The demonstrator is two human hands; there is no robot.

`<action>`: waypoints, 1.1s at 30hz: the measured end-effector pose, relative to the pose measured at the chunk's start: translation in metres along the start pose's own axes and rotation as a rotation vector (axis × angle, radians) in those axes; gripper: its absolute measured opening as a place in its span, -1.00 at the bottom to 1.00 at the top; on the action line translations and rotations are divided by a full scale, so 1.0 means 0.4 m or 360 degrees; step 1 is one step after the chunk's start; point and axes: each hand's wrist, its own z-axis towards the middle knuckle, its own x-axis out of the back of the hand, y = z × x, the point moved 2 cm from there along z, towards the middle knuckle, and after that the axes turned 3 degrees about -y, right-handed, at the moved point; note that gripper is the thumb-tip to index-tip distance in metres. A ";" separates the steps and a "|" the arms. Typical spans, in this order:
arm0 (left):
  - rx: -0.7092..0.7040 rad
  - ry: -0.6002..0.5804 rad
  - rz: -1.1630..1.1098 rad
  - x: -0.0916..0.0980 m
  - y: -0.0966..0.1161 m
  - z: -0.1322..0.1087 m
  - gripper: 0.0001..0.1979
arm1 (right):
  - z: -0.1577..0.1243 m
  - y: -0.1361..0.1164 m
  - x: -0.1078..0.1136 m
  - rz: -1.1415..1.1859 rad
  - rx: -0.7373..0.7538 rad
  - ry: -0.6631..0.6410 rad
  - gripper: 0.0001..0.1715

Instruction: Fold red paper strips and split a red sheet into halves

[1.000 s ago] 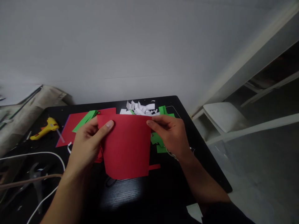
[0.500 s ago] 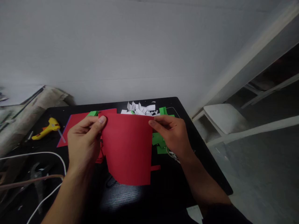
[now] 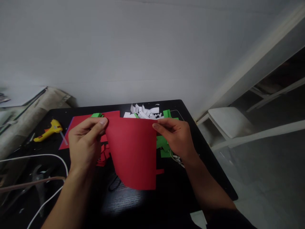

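A red sheet [image 3: 134, 156] hangs over the black table [image 3: 176, 197], curving slightly. The left hand [image 3: 84, 140] pinches its top left corner between thumb and fingers; the right hand [image 3: 177, 135] pinches its top right corner. White scraps [image 3: 145, 112] lie beyond the sheet, green pieces [image 3: 165, 154] to its right, a yellow glue gun [image 3: 49, 131] well to its left.

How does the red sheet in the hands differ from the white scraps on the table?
The red sheet is one large piece; the white scraps are many small pieces. The red sheet hangs between the left hand and right hand; the white scraps lie heaped on the table. Both look like paper.
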 end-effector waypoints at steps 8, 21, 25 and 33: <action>0.0131 -0.0161 0.0017 -0.001 -0.017 0.003 -0.86 | 0.004 0.007 0.001 0.0018 0.0020 0.0098 -0.86; 0.0200 -0.0336 0.0413 0.004 -0.013 -0.005 -0.84 | 0.021 -0.024 0.055 -0.0073 -0.0195 -0.0401 -0.82; 0.0326 -0.0897 0.0662 -0.035 -0.019 -0.045 -0.77 | 0.016 -0.012 0.039 -0.0032 -0.0236 -0.0577 -0.70; 0.0154 -0.1319 0.0953 -0.099 -0.030 -0.104 -0.68 | -0.005 0.015 -0.020 -0.0481 -0.0114 -0.0661 -0.77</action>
